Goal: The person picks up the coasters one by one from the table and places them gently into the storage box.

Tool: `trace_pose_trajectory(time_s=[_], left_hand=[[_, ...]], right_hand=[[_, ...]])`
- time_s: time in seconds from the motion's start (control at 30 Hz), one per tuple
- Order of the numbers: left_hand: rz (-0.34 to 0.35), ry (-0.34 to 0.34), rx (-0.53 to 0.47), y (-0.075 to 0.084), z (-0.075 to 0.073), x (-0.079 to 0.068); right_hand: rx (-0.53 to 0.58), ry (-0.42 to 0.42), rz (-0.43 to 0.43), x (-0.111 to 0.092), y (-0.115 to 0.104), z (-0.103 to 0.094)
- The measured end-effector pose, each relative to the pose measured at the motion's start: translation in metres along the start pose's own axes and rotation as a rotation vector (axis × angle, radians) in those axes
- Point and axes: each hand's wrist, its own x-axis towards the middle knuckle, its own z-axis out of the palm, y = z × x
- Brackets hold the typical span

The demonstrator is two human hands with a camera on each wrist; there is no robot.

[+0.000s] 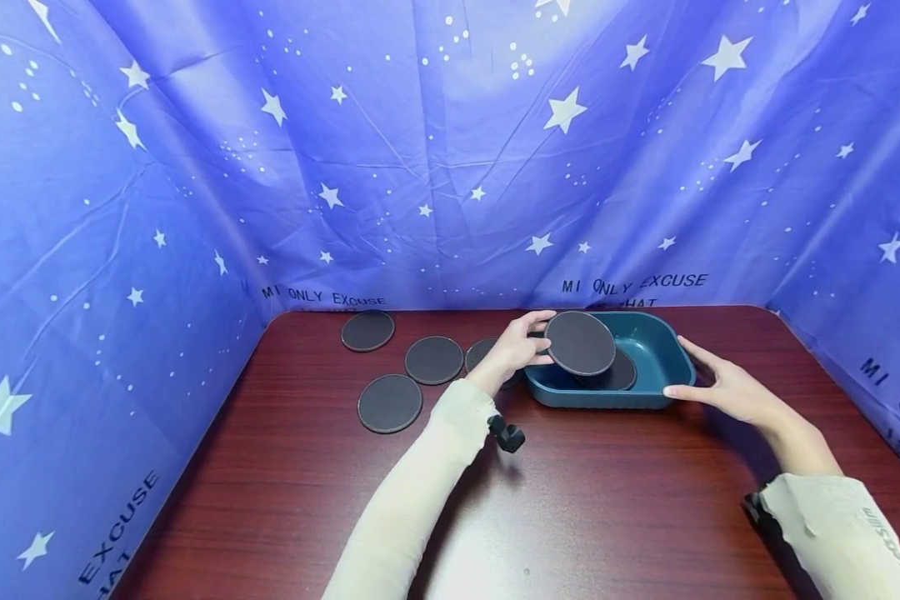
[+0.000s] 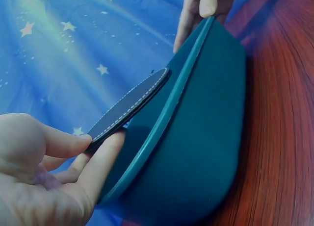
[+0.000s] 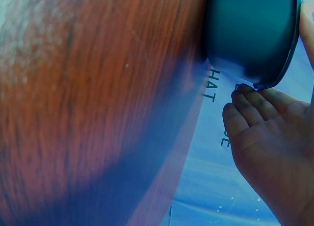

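Note:
My left hand (image 1: 512, 350) pinches a round black coaster (image 1: 581, 343) with pale edge stitching between thumb and fingers. In the left wrist view this coaster (image 2: 130, 106) is tilted, above the opening of a teal rectangular container (image 1: 645, 400). Inside the container lies another black coaster (image 1: 621, 373), partly covered by the held one. At the container's right end is my right hand (image 1: 735, 392), its thumb on the front rim and its fingers reaching along the far side. The right wrist view shows those fingers (image 3: 245, 111) fairly straight beside the container.
Left of the container, more black coasters lie flat on the dark red wooden table (image 1: 285, 500): one at the back (image 1: 367, 331), one in front (image 1: 390, 403), one between (image 1: 434, 360), and one partly behind my left hand (image 1: 478, 353). A blue star-patterned curtain (image 1: 435, 167) surrounds the table.

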Motion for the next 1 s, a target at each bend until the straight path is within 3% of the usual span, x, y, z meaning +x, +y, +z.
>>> trace_pose_trajectory(time_s=[0.17,0.53,0.77,1.0], left_hand=[[-0.002,-0.011,0.089,-0.002,0.012,0.007],[-0.028,0.036,0.352,0.002,0.035,0.014],[-0.048,0.040,0.480,-0.005,0.046,0.020],[-0.063,0.028,0.772,-0.007,0.049,0.025]], right_hand=[[0.002,0.000,0.010,0.000,0.000,0.001],[-0.005,-0.009,0.018,0.001,0.000,0.000],[0.003,-0.014,0.023,-0.001,-0.002,0.000],[0.003,-0.016,0.029,-0.001,-0.005,0.000]])
